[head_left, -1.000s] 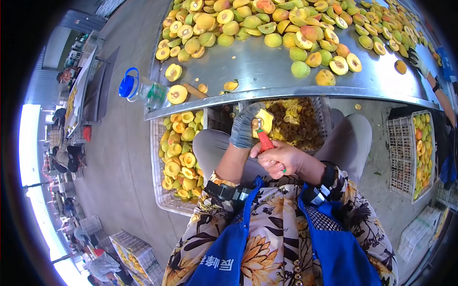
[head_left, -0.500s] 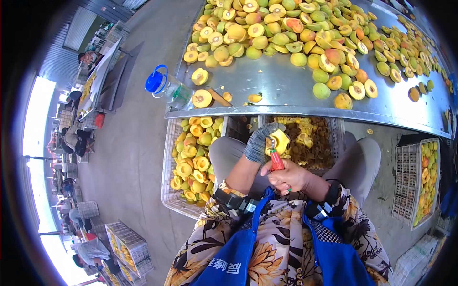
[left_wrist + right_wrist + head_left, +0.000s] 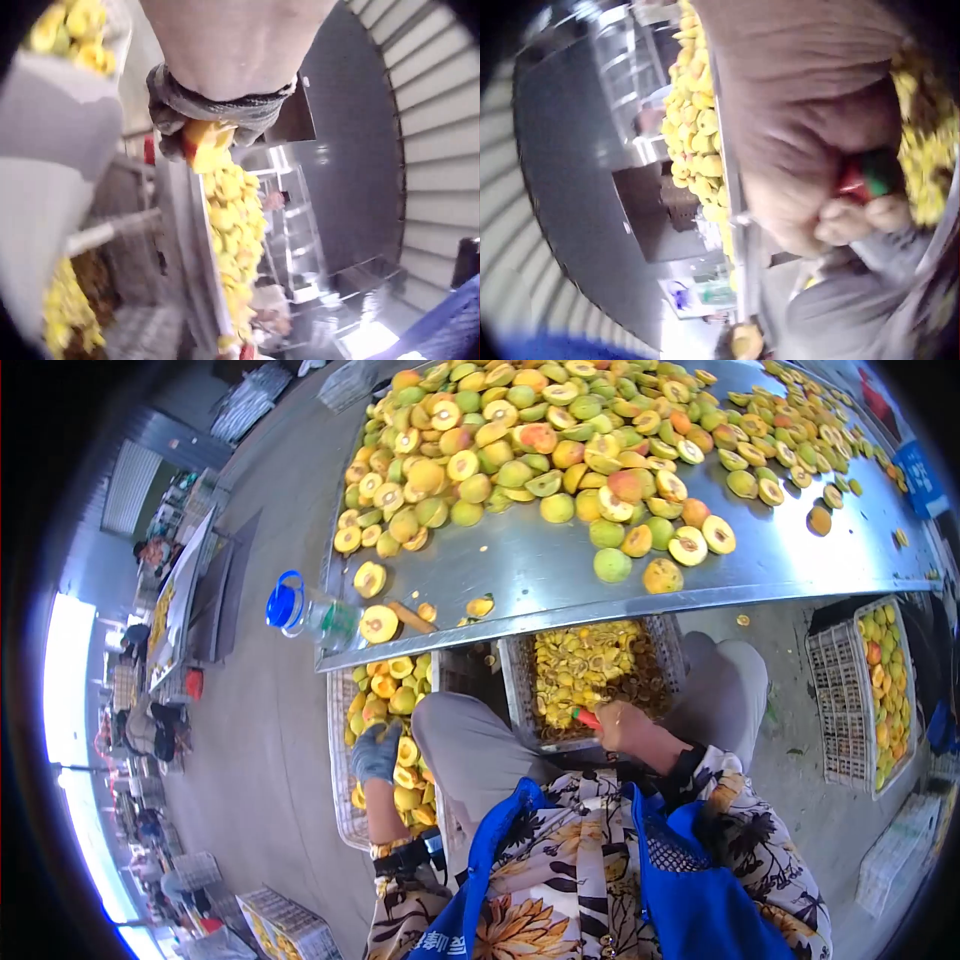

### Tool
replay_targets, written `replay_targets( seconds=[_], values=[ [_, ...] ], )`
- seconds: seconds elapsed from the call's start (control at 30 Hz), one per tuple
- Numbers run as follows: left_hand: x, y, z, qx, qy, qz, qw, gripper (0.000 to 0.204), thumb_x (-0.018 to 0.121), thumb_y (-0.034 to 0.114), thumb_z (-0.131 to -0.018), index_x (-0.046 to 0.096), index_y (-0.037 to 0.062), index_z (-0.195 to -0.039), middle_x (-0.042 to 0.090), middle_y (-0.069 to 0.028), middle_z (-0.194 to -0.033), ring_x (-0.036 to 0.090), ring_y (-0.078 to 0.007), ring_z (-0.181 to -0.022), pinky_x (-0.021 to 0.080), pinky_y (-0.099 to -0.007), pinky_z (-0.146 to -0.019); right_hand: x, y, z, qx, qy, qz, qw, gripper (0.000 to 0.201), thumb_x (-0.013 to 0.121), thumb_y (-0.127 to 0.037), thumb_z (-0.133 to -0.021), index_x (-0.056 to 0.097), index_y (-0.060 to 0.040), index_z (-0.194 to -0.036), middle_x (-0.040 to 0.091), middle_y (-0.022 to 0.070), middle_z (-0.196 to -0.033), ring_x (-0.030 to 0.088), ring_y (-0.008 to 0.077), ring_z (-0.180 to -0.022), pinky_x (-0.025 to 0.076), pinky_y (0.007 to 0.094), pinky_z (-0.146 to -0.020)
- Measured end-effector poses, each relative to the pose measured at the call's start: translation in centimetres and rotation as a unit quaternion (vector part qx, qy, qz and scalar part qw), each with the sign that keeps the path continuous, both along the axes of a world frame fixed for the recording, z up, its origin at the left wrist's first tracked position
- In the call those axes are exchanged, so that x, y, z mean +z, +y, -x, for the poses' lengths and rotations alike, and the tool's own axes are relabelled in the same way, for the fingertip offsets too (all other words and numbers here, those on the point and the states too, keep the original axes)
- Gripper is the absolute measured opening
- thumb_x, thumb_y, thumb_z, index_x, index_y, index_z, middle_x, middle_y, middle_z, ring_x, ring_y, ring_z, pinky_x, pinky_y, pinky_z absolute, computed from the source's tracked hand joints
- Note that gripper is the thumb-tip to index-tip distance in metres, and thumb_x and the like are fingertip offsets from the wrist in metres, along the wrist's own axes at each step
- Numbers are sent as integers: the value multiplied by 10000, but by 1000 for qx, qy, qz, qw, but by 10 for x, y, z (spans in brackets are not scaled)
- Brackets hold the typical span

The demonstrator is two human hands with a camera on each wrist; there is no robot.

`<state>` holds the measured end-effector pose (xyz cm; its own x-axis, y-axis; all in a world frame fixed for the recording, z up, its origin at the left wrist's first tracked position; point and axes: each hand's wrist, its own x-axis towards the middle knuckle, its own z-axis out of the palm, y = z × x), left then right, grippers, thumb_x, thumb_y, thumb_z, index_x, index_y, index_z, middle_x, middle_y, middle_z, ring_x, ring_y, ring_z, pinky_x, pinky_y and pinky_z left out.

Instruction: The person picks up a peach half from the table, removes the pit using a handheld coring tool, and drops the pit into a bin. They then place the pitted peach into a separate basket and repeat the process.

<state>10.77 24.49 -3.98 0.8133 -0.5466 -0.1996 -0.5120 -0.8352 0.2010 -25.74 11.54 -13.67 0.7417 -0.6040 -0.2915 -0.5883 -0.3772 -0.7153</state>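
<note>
My left hand [image 3: 376, 753], in a grey knit glove, is over the left crate [image 3: 343, 800] of pitted peach halves. In the left wrist view its fingers grip a yellow peach half [image 3: 210, 146]. My bare right hand [image 3: 628, 728] holds a pitting tool by its red handle [image 3: 588, 718], over the near edge of the middle crate [image 3: 516, 695] of pits and yellow scraps. A green end of the handle [image 3: 879, 174] shows between the fingers in the right wrist view. The tool's metal tip is hidden.
A metal table [image 3: 545, 585] ahead carries a large heap of peach halves [image 3: 480, 450]. A clear bottle with a blue cap [image 3: 284, 603] is at its left corner, near a wooden-looking stick [image 3: 412, 618]. Another crate of fruit [image 3: 835, 710] stands at right. My knees flank the middle crate.
Both hands worked together on a peach half with the pitting tool. Now my left hand has moved left over the left crate with a half, while my right hand stays near the middle with the tool.
</note>
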Motion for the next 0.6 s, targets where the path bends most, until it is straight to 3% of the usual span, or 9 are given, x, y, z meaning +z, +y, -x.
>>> replay_targets(
  seconds=[0.07,0.17,0.2,0.27,0.33,0.4,0.43,0.47,0.6],
  values=[
    [11,-9,4,-53,-130,2,990,636,637,520,-622,574,64,-1061,546,-172,-1077,525,-318,-986,407,-376,-848,-7,-1,9,-37,42,29,998,408,581,-226,-707,469,1,-1028,574,246,-782,566,371,-790,454,405,-679],
    [14,-81,44,-169,-90,253,948,408,677,311,-677,599,44,-976,572,-160,-999,527,-312,-952,411,-373,-827,6,-6,1,-82,22,-15,996,428,614,-236,-684,483,28,-994,578,228,-777,575,361,-755,460,393,-668],
    [16,-117,68,-214,18,317,924,376,665,317,-686,605,33,-926,587,-156,-959,527,-307,-947,407,-363,-821,8,-7,3,-85,20,-9,996,428,614,-236,-684,483,28,-994,578,228,-777,575,361,-755,460,393,-668],
    [48,-183,146,-340,-21,228,912,427,563,429,-726,607,41,-898,583,-174,-939,509,-314,-953,391,-392,-827,12,-3,9,-161,-85,39,983,413,591,-224,-717,471,-1,-1044,582,223,-817,569,363,-789,459,404,-685],
    [44,-243,204,-422,-5,103,901,444,526,460,-729,589,94,-972,562,-182,-971,505,-323,-968,399,-384,-836,33,-2,20,-182,-98,26,978,423,601,-215,-717,464,1,-1053,581,222,-833,571,360,-792,458,403,-686],
    [-17,-296,236,-465,21,105,879,464,566,413,-712,518,143,-1087,523,-167,-1054,508,-312,-986,417,-407,-833,37,2,35,-229,-135,39,963,411,613,-209,-710,475,-4,-1038,581,224,-806,573,361,-782,460,402,-680],
    [16,-293,263,-472,47,0,881,513,612,416,-665,531,92,-1055,550,-217,-978,533,-333,-927,422,-396,-815,44,2,42,-244,-118,47,962,408,619,-211,-707,478,-9,-1032,582,223,-786,576,360,-770,461,404,-657],
    [-4,-297,271,-496,-54,28,866,561,637,404,-639,507,114,-1102,557,-209,-997,541,-323,-937,429,-390,-819,52,1,47,-246,-117,53,961,408,619,-211,-707,478,-9,-1032,582,223,-786,576,360,-770,461,404,-657],
    [-13,-307,263,-464,15,69,883,460,642,352,-655,555,96,-1027,589,-172,-929,577,-325,-845,475,-369,-757,71,5,58,-312,-69,-4,948,424,632,-224,-696,481,-8,-1027,583,224,-800,582,349,-765,458,395,-644]
  ],
)
